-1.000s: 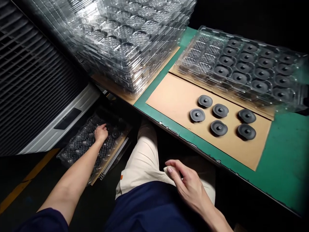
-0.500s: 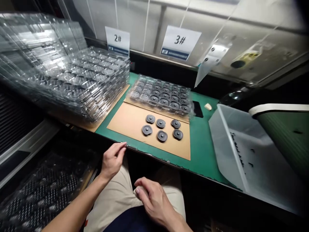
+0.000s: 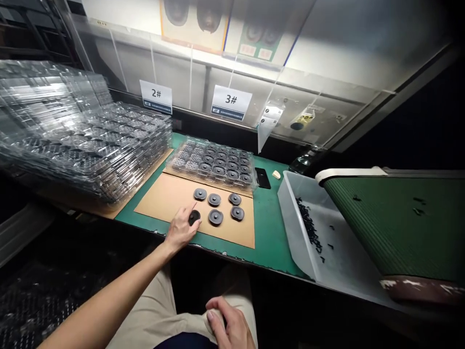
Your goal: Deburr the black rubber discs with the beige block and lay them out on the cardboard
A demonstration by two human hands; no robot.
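My left hand reaches over the cardboard sheet. Its thumb and fingers close around the edge of a dark round part, partly covered by the hand. Beside it on the cardboard lie several similar round parts with a small raised centre, among them one grey part to the right and another part just beyond my fingertips. Low in the view, my right hand rests on my lap, loosely curled, with a gap between thumb and forefinger and nothing visible in it.
Behind the cardboard, a clear plastic tray holds several round parts. Stacked clear trays stand left. To the right are a translucent bin with small black pieces, a green conveyor belt and a black flat object.
My left hand has moved from the table edge onto the cardboard and taken hold of the front-left round part. My right hand stays on my lap. The camera view has tilted up.
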